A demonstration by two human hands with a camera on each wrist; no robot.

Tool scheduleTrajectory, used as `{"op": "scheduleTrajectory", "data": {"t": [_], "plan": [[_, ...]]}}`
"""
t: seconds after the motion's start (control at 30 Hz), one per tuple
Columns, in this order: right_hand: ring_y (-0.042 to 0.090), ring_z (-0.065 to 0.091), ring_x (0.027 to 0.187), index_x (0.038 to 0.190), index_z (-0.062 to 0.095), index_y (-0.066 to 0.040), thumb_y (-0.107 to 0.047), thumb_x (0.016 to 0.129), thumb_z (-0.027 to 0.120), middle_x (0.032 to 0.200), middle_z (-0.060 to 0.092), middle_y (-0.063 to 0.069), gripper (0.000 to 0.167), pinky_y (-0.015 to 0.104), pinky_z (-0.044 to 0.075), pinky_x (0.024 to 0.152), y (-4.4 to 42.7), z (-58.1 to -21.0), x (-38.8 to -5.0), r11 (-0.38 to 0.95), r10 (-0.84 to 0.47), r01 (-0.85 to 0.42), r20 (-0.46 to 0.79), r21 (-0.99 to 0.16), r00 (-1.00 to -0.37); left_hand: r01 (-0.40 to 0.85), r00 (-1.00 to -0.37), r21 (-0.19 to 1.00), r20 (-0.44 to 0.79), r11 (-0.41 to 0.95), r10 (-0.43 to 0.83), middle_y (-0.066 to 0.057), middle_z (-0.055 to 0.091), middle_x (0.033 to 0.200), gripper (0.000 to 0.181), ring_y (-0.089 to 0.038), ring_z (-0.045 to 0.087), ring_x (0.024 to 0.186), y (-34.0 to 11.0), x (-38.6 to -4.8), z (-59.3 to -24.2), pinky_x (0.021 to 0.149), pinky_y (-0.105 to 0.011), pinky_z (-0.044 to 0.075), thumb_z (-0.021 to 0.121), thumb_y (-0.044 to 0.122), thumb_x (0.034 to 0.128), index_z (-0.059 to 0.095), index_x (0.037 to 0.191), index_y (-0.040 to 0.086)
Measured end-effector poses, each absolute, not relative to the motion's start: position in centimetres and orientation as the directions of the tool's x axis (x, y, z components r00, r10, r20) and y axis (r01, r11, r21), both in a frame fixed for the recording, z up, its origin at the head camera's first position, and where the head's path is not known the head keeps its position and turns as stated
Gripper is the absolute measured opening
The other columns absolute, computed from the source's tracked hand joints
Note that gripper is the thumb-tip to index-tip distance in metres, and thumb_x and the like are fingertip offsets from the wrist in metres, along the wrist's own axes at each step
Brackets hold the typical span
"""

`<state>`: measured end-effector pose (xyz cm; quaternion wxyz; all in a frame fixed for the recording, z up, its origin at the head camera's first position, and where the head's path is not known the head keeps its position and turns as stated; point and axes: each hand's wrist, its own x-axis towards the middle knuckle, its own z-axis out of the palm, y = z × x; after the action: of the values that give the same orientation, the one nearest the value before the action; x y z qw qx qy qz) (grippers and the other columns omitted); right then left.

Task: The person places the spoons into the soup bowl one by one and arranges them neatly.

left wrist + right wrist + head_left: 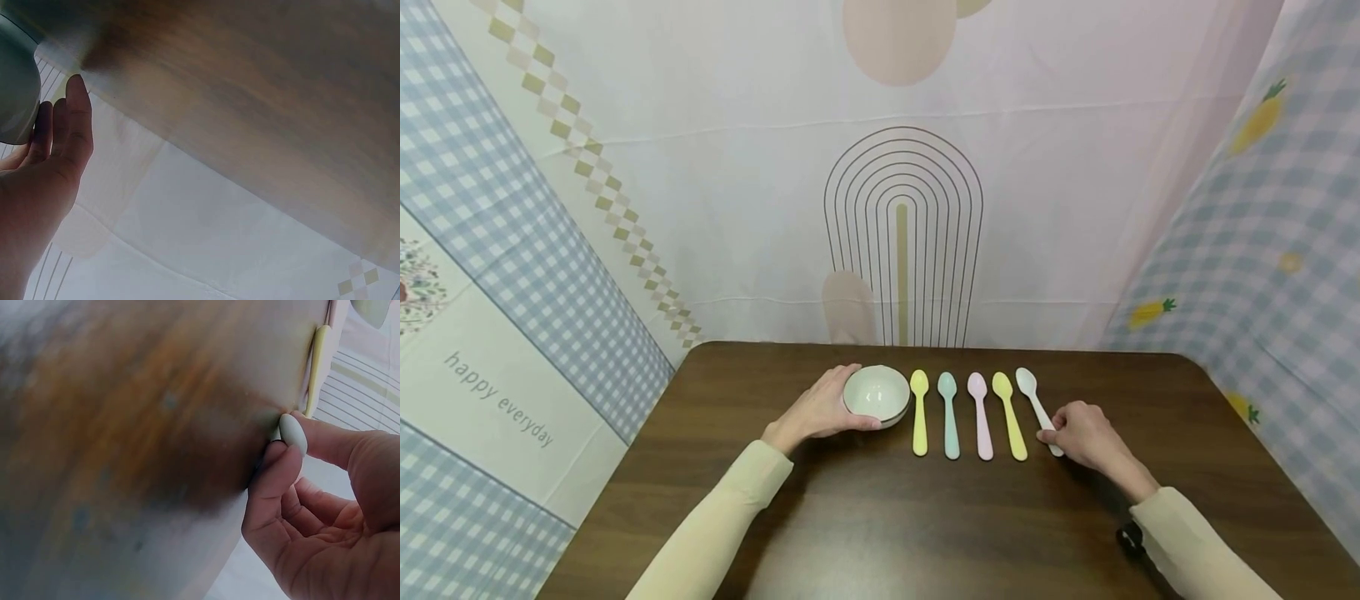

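My left hand (829,406) holds a small pale bowl (877,393) by its side, thumb at the near rim and fingers around the far side. In the left wrist view the bowl (17,84) shows only in part, against the fingers. My right hand (1084,433) pinches the handle end of a white spoon (1028,385) between thumb and forefinger. That handle end (293,434) also shows in the right wrist view. Left of the white spoon lie a yellow spoon (1009,417), a pink spoon (981,417), a teal spoon (950,417) and another yellow spoon (919,417), side by side.
Everything stands on a dark brown wooden table (880,517). A patterned white cloth (760,208) hangs behind its far edge, with checked cloths (1262,275) on both sides. Something small and black (1130,537) shows by the right sleeve.
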<state>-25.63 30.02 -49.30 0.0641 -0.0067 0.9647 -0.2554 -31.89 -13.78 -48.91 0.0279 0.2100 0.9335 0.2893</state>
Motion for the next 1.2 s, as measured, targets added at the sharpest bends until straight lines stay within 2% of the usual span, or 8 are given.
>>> {"op": "scheduleTrajectory", "data": {"t": [0.7,1.2], "plan": [[0.015,0.055,0.062,0.072,0.07,-0.009,-0.022,0.098,0.078,0.065,0.062,-0.004,0.03,0.031,0.043,0.059,30.41,-49.15,-25.65,0.832,0.009,0.097,-0.162,-0.546,-0.987,0.364,-0.913,0.553,0.053,0.75,0.404,-0.017,0.06,0.155,0.114,-0.033,0.056,0.142,-13.82,-32.01,-49.03,0.114,-0.058,0.053,0.094,0.059,0.0753,0.046,0.163,0.005],[0.017,0.055,0.066,0.079,0.072,-0.006,-0.021,0.098,0.077,0.07,0.065,-0.001,0.025,0.031,0.043,0.06,30.09,-48.95,-25.21,0.805,0.018,0.093,-0.132,-0.586,-0.991,0.358,-0.916,0.553,0.051,0.752,0.399,-0.017,0.06,0.155,0.114,-0.033,0.057,0.142,-13.79,-31.98,-49.01,0.113,-0.058,0.054,0.094,0.06,0.0751,0.046,0.163,0.006]]}}
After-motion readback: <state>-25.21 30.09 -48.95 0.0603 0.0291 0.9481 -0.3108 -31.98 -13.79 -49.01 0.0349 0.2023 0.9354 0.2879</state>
